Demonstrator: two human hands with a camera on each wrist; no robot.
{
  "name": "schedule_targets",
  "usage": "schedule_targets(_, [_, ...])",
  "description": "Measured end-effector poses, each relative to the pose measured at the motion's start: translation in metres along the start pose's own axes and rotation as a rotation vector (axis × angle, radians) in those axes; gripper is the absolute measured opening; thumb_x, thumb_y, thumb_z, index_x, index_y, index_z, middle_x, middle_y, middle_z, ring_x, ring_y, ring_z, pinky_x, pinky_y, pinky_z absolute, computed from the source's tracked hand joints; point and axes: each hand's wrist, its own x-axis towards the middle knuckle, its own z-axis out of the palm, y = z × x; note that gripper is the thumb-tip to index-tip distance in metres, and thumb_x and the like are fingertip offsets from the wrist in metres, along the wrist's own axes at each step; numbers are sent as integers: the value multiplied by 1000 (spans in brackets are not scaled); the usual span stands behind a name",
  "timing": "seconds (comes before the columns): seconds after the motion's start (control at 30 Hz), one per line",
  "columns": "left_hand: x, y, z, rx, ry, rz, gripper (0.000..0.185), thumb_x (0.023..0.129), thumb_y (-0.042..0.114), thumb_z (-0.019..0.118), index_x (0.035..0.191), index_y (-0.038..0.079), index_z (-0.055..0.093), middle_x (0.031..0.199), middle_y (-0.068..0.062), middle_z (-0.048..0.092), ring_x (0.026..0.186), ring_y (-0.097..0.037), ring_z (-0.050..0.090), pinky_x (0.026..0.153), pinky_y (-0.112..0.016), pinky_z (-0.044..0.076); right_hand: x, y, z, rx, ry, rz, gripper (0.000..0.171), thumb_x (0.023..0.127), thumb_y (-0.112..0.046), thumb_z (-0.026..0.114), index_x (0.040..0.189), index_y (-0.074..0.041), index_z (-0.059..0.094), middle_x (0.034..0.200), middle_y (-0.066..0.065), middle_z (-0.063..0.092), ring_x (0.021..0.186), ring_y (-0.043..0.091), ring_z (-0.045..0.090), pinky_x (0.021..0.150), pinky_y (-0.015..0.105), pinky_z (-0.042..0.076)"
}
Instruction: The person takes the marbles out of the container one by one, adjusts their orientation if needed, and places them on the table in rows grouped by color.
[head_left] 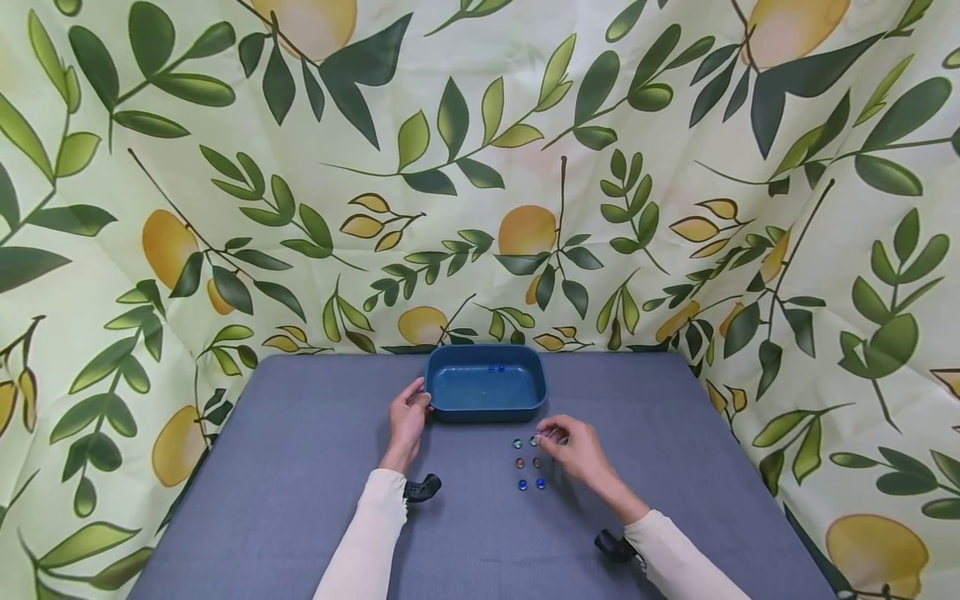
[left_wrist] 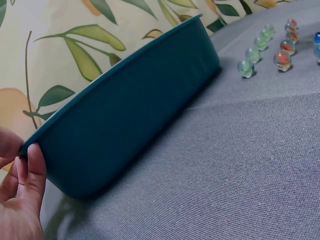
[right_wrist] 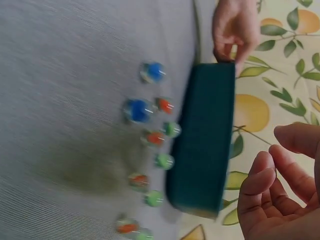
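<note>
At the left end of a dark teal-blue plastic bin (head_left: 486, 416), my left hand (head_left: 407, 425) pinches the rim between thumb and fingers. Two blue marbles (head_left: 502, 368) lie inside the bin near its far wall. In front of the bin, glass marbles are lined up by colour: green (right_wrist: 164, 161), orange-red (right_wrist: 154, 138) and blue (right_wrist: 140, 110). My right hand (head_left: 573, 448) hovers over the right part of these rows, fingers loosely curved. Nothing shows between its thumb and fingertips (right_wrist: 262, 162) in the right wrist view. From the head view it hides some marbles.
A grey-blue cloth covers the table (head_left: 300, 467). Behind and at both sides hangs a curtain (head_left: 450, 208) printed with leaves and fruit. A black wrist mount (head_left: 422, 488) sits at the left wrist, another black mount (head_left: 614, 547) at the right.
</note>
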Motion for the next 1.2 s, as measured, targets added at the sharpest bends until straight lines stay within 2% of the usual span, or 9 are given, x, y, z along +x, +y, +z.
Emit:
schedule_targets(0.13, [1, 1, 0, 4, -3, 1, 43, 97, 5, 54, 140, 6, 54, 133, -17, 53, 106, -25, 56, 83, -30, 54, 15, -10, -7, -3, -4, -8, 13, 84, -11, 76, 96, -12, 72, 83, -2, 67, 73, 6, 60, 63, 20, 50])
schedule_targets(0.37, [2, 2, 1, -9, 0, 0, 43, 96, 4, 54, 139, 6, 55, 132, -16, 54, 105, -23, 57, 76, -20, 53, 40, -26, -16, 6, 14, -19, 14, 87, -16, 74, 100, -13, 71, 89, 1, 68, 78, 12, 62, 64, 22, 51])
schedule_targets(0.57, [1, 3, 1, -7, -7, 7, 43, 96, 3, 54, 139, 6, 55, 131, -17, 54, 104, -21, 57, 77, -21, 54, 57, -37, -18, 44, 10, -12, 15, 88, -20, 73, 103, -16, 70, 94, 2, 68, 80, 14, 62, 62, 25, 50])
schedule_targets(0.97, [1, 0, 0, -9, 3, 9, 43, 96, 3, 53, 139, 4, 54, 133, -20, 54, 109, -29, 57, 85, -32, 55, 87, -44, -3, 99, 19, 21, 19, 88, -23, 72, 107, -18, 69, 100, 3, 67, 83, 18, 58, 65, 29, 48])
schedule_targets(1.2, [2, -1, 0, -6, 3, 5, 43, 96, 3, 54, 140, 4, 54, 132, -19, 54, 106, -27, 58, 81, -28, 55, 105, -39, 9, 114, 3, 55, 27, 89, -23, 71, 113, -9, 68, 103, 5, 66, 83, 18, 58, 64, 29, 48])
